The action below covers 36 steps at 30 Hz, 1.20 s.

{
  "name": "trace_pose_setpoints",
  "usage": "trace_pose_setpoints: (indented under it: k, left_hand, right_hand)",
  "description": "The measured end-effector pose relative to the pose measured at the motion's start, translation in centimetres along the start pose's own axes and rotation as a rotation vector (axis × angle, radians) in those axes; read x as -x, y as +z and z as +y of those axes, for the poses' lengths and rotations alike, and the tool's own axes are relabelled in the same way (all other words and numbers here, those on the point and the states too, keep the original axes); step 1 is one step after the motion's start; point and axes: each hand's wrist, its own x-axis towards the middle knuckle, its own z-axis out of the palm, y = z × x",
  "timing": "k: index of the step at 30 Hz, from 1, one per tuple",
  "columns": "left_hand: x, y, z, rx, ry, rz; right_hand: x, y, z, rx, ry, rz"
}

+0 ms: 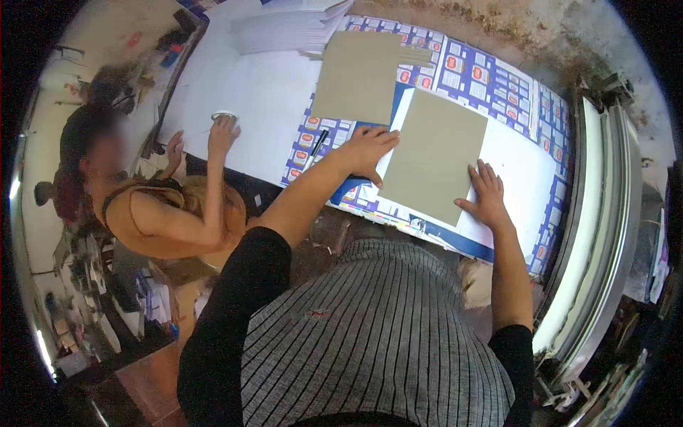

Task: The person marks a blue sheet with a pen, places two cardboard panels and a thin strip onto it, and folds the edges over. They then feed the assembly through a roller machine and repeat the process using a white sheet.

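A grey-green board (437,156) lies on a large white sheet (523,178) on the table. My left hand (370,151) rests at the board's left edge, its fingers and thumb spread. At the right edge, my right hand (485,193) lies with its fingers apart, touching the board and the white sheet. Neither hand grips anything. A second grey-green board (356,78) lies up and to the left, with more board edges showing beside it. Between that board and my left forearm is a black marker (320,143).
Printed blue sheets (491,78) cover the tabletop. A stack of white paper (284,28) sits at the back. At the left, a co-worker (171,213) has one hand on a small round object (223,115). A long metal-framed roller machine (605,228) stands at the right.
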Motion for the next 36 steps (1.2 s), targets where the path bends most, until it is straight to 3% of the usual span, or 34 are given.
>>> trace_pose_setpoints:
  k: [6,7,8,10,12,14,16,18,20,22,23,28,30,33,35,36]
  left_hand:
    - [-0.3,0.2,-0.1,-0.008,0.007,0.004]
    - [-0.3,0.0,0.1,0.010,0.000,-0.017]
    - [-0.5,-0.2,0.5,0.003,0.003,-0.008]
    - [-0.8,0.0,1.5,0.249,-0.187,0.098]
    - [-1.7,0.2,2.9,0.331,-0.291,0.127]
    - [-2.8,2.7,3.5,0.515,-0.554,0.319]
    - [-3.7,3.2,4.3,0.469,-0.590,0.404]
    - [-4.1,1.4,5.9,0.427,-0.792,0.298]
    - [-4.8,1.0,7.3,0.324,-0.949,0.308]
    - [-5.2,0.5,6.8,0.359,-0.984,0.197]
    - [-5.5,0.9,6.8,0.357,-1.010,0.247]
    - [-6.6,1.8,7.6,0.314,-1.052,0.317]
    - [-7.5,1.9,7.2,0.422,-1.105,0.170]
    - [-7.7,1.2,7.7,0.342,-1.176,0.127]
    - [-7.6,1.1,8.5,0.267,-1.126,0.154]
    - [-8.3,1.4,8.1,0.294,-1.182,0.066]
  right_hand:
    - [-0.1,-1.6,-1.3,-0.115,0.094,-0.040]
    - [0.0,-0.8,-0.2,-0.199,0.017,0.133]
    - [0.6,-0.3,1.2,-0.193,0.015,0.143]
    - [2.8,-0.3,3.1,-0.648,0.382,0.421]
    - [5.4,-0.1,7.9,-0.532,0.606,0.550]
    - [7.3,-0.6,11.3,-0.353,0.767,0.552]
    - [7.5,-0.8,12.4,-0.226,0.796,0.497]
    - [6.9,-1.7,11.8,-0.058,0.826,0.215]
    - [6.9,0.3,12.8,0.014,0.782,0.280]
    - [6.9,2.0,14.2,0.001,0.810,0.352]
    - [6.8,1.9,14.1,-0.006,0.813,0.324]
    - [6.3,-2.3,10.6,-0.088,0.850,0.260]
    - [6.4,-1.5,11.7,-0.081,0.856,0.289]
    - [6.7,-0.2,13.1,-0.051,0.856,0.274]
    - [7.3,1.3,14.5,-0.061,0.751,0.363]
    - [7.4,0.6,13.6,-0.035,0.748,0.366]
